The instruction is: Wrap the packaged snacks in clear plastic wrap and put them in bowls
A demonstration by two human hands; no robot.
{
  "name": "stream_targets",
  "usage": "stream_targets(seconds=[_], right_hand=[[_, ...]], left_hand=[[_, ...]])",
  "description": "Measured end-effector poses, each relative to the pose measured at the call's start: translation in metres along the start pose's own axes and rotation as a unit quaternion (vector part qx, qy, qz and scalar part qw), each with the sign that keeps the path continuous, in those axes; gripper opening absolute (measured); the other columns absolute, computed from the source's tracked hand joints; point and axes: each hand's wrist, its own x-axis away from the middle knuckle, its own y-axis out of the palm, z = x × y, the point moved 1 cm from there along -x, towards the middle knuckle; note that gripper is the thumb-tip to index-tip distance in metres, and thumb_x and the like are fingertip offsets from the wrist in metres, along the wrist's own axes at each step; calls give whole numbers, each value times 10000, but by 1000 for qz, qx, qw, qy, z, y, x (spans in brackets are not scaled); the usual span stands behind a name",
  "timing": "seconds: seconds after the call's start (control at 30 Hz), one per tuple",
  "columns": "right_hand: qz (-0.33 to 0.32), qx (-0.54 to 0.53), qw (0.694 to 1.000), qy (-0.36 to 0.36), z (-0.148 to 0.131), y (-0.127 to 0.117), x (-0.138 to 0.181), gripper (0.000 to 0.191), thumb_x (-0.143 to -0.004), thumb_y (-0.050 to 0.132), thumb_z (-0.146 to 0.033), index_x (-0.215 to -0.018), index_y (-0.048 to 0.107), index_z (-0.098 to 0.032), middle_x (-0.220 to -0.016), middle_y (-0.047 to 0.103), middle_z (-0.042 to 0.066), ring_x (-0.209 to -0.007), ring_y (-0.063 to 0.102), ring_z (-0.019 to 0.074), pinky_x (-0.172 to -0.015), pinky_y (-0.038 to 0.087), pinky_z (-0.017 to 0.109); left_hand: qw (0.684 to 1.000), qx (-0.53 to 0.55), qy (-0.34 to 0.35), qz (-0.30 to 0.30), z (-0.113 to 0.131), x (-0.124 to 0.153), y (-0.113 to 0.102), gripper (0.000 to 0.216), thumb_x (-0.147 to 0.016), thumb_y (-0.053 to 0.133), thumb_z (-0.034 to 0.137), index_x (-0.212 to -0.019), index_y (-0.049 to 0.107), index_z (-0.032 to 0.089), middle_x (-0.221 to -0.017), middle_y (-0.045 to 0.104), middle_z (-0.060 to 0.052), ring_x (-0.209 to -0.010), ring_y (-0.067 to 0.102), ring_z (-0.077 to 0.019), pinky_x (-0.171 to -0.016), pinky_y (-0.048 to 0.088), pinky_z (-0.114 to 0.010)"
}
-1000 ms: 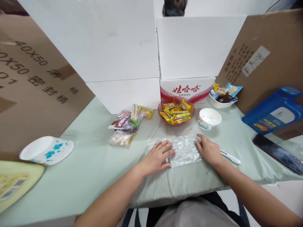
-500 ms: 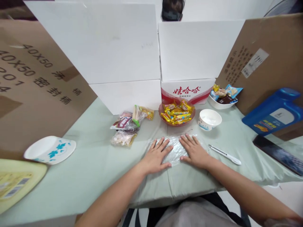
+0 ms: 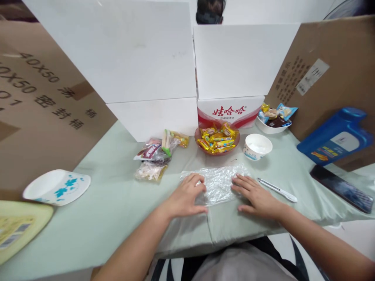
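Note:
A crinkled clear plastic bag (image 3: 219,183) lies flat on the green tablecloth in front of me. At its left end rests my left hand (image 3: 187,197), fingers curved and apart, thumb pointing right, holding nothing. My right hand (image 3: 257,196) lies at the bag's right end with its fingers stretched out over the edge. Just beyond the bag is a reddish bowl (image 3: 199,145) of yellow-wrapped snacks (image 3: 224,143). To the right of my right hand lies a white-handled tool (image 3: 277,190) with a slim metal end, perhaps tongs.
Wrapped snacks (image 3: 152,156) lie in a pile at left. A white paper bowl (image 3: 258,147), a filled white dish (image 3: 274,128), a blue bottle (image 3: 334,136) and a phone (image 3: 341,188) stand or lie at right. A tipped paper bowl (image 3: 57,187) lies far left. Boxes (image 3: 152,121) wall the back.
Both hands have drawn apart from the middle of the bag toward its ends, uncovering more of it. The left fingers have curled from lying flat.

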Motion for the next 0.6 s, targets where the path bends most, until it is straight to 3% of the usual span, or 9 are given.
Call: stream_targets(seconds=[0.13,0.23,0.3,0.5,0.6], right_hand=[[32,-26,999,22,5,3,34,432,-946,510,-393,-1345,546,-233,-1428,509,99,-1351,426,264,-1084,409,486],[95,-24,995,31,9,9,49,306,-968,471,-259,-1229,629,-241,-1311,614,80,-1277,516,233,-1037,474,441],[120,-16,992,32,10,11,52,275,-970,459,-228,-1158,660,-236,-1252,651,75,-1228,557,221,-1013,497,426],[157,-22,987,36,8,2,44,210,-949,467,-224,-1009,668,-225,-1155,681,83,-1182,571,242,-992,489,470],[193,-60,977,68,6,-3,40,210,-948,434,-234,-976,641,-218,-1055,697,85,-1086,616,230,-935,514,427]], left_hand=[[996,32,1,-87,7,4,-4,344,-630,841,381,-832,627,203,-1065,569,-56,-1049,503,-263,-897,428,-391],[995,43,7,-91,2,5,-6,122,-719,732,163,-732,614,194,-1020,594,-36,-1037,520,-229,-904,417,-355],[995,51,13,-82,-1,5,-9,137,-730,640,64,-699,605,193,-1003,607,-29,-1029,530,-209,-913,415,-334],[990,126,5,-61,-4,5,-20,161,-699,538,53,-722,590,204,-936,625,-24,-951,562,-187,-855,451,-287],[983,169,-64,-39,-11,6,-23,113,-747,503,125,-774,578,205,-842,632,-4,-810,582,-164,-742,457,-263]])
